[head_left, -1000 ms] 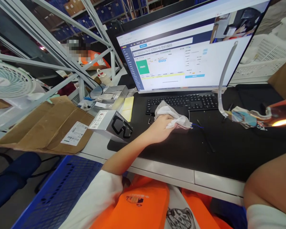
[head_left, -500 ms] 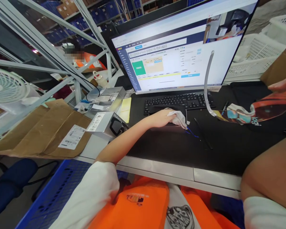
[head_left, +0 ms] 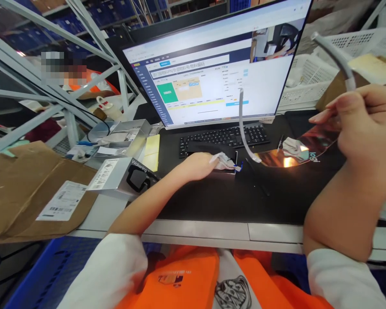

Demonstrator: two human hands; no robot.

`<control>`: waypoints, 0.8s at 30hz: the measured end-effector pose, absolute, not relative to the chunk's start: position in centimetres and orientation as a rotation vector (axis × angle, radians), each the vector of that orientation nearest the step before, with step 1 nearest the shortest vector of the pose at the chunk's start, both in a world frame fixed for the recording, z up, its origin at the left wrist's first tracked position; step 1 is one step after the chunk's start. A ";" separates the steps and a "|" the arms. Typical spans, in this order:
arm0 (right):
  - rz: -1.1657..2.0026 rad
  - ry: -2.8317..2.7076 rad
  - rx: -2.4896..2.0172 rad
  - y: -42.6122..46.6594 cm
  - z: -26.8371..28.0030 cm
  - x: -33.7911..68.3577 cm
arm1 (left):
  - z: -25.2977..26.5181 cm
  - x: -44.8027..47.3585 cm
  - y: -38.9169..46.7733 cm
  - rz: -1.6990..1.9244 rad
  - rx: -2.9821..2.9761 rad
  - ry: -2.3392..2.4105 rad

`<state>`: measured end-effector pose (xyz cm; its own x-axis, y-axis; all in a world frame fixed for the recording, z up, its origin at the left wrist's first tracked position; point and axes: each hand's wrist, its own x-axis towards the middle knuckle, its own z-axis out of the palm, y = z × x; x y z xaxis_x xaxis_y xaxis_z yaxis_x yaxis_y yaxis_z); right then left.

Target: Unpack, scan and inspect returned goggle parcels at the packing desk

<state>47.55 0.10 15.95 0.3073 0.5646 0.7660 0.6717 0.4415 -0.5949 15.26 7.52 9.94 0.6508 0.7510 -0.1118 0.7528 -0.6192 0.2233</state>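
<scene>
My right hand (head_left: 365, 124) is raised at the right, its thumb and fingers pinching a pair of sunglasses (head_left: 320, 139) by one end. The glasses have a mirrored orange lens and greyish see-through temples, both unfolded; the free one stands up in front of the monitor. On the desk, my left hand (head_left: 197, 166) grips a crumpled whitish cloth or thin bag (head_left: 224, 162), its fingertips partly covered by it. This hand rests at a dark open box or case (head_left: 209, 147) in front of the keyboard (head_left: 254, 135). A blue string lies by the cloth.
A monitor (head_left: 206, 90) stands behind the keyboard. To the left are a silver Wakening box (head_left: 107, 175), yellow paper (head_left: 152, 152), an open grey box (head_left: 138, 133) and a cardboard carton (head_left: 28, 184). White baskets (head_left: 296, 94) are at the back right. A co-worker (head_left: 90, 79) sits beyond the frame.
The view has shifted right. My right hand has come further into view with the sunglasses, which have tilted and show their second temple. My left hand stays on the crumpled cloth.
</scene>
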 end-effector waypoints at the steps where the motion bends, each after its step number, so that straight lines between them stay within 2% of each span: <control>1: -0.084 -1.354 -1.144 0.1 16.1 47.1 | 9.8 15.1 6.7 0.010 2.721 1.227; 3: -0.082 -1.338 -0.977 0.6 16.0 46.3 | 9.2 14.3 5.4 0.130 2.900 1.148; 6: -0.142 -1.293 -0.801 1.4 15.6 45.3 | 7.5 12.1 5.1 0.520 3.015 0.946; 8: -0.172 -1.276 -0.740 1.7 15.4 44.5 | 6.0 10.5 5.6 0.689 2.990 0.907; 12: -0.164 -1.315 -0.715 1.4 15.3 42.6 | 3.7 7.9 6.6 0.746 2.917 0.843; 15: -0.115 -1.330 -0.731 1.2 15.1 41.6 | 3.4 7.0 6.5 1.062 2.789 0.650; 19: 0.286 -1.325 -0.815 1.6 14.5 40.5 | 6.1 8.5 6.1 1.615 2.596 0.773; 21: 0.582 -1.314 -0.874 2.0 14.2 39.5 | 8.5 10.5 6.0 1.637 2.730 0.709; 24: 0.967 -1.301 -0.954 2.2 14.0 37.8 | 12.1 13.8 5.4 1.470 3.002 0.319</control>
<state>37.81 2.23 14.01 0.0308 0.9475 0.3183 -0.0315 0.3192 -0.9471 13.82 5.36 12.10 0.6035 0.0741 0.7939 0.2621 -0.9588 -0.1097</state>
